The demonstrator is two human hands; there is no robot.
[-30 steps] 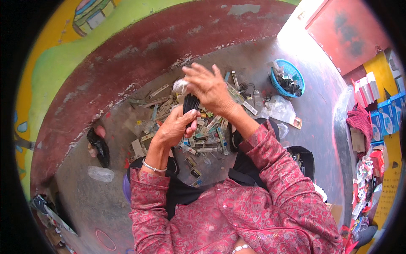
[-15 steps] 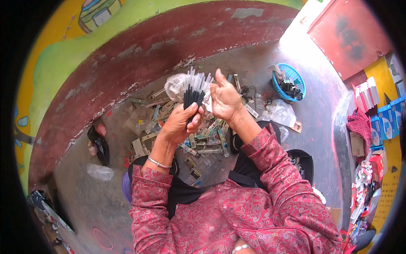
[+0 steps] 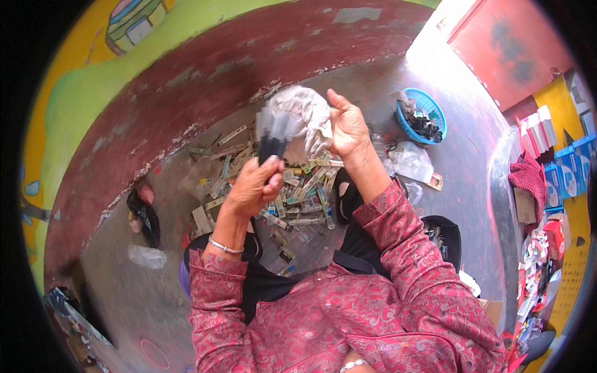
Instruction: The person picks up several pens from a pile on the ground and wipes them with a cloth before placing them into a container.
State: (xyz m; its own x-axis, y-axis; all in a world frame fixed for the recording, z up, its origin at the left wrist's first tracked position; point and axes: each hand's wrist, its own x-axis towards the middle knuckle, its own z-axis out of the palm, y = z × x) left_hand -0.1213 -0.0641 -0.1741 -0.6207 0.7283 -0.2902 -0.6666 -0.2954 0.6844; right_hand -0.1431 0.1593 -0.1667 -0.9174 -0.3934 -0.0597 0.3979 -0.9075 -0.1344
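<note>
My left hand (image 3: 254, 185) grips a bundle of thin black-handled sticks (image 3: 272, 135), their pale tips blurred and pointing up. My right hand (image 3: 348, 127) is raised beside it and holds a crumpled clear plastic bag (image 3: 303, 113) against the top of the bundle. Both hands are lifted above a heap of small flat packets (image 3: 292, 193) spread on the grey floor in front of my knees. I wear a red patterned top and a bangle on the left wrist.
A blue basket (image 3: 421, 115) with dark items stands at the far right. A clear bag (image 3: 410, 161) lies near it. A black sandal (image 3: 144, 214) and a plastic bottle (image 3: 147, 256) lie left. A dark red wall (image 3: 205, 81) curves behind; stacked boxes (image 3: 547, 143) line the right.
Both hands have risen toward the camera. The right hand has brought the crumpled plastic bag up over the tips of the bundle, which the left hand still holds.
</note>
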